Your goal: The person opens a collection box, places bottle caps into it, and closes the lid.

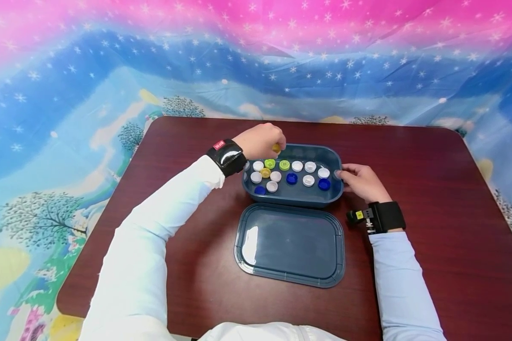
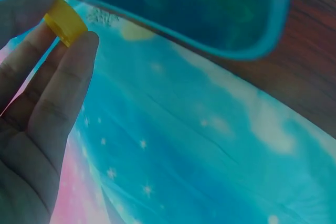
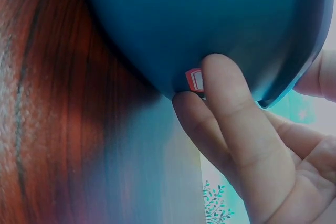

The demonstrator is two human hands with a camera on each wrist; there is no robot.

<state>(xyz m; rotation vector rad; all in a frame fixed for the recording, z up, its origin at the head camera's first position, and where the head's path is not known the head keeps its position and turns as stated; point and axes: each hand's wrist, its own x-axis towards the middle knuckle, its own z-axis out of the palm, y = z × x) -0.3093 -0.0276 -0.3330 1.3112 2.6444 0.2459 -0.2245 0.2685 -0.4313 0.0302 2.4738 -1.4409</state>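
Note:
My left hand [image 1: 262,141] is over the back left part of a dark blue-grey plastic box [image 1: 298,195]. Between thumb and fingertips it pinches a yellow bottle cap [image 2: 65,22], held above the rim. Inside the box lie several bottle caps: white ones such as this cap [image 1: 308,181], dark blue ones [image 1: 292,178], two yellow-green ones [image 1: 284,165] and one yellow cap [image 1: 265,173]. At the box's right end, my right hand [image 1: 362,181] grips the wall, thumb at the rim and fingers against the outside, beside a small red and white mark [image 3: 195,80].
In front of the box, a matching rectangular lid [image 1: 290,241] lies flat on the dark red-brown wooden table [image 1: 196,279]. A patterned pink and blue cloth [image 1: 256,61] hangs behind the table and along its sides. Both wrists wear black straps.

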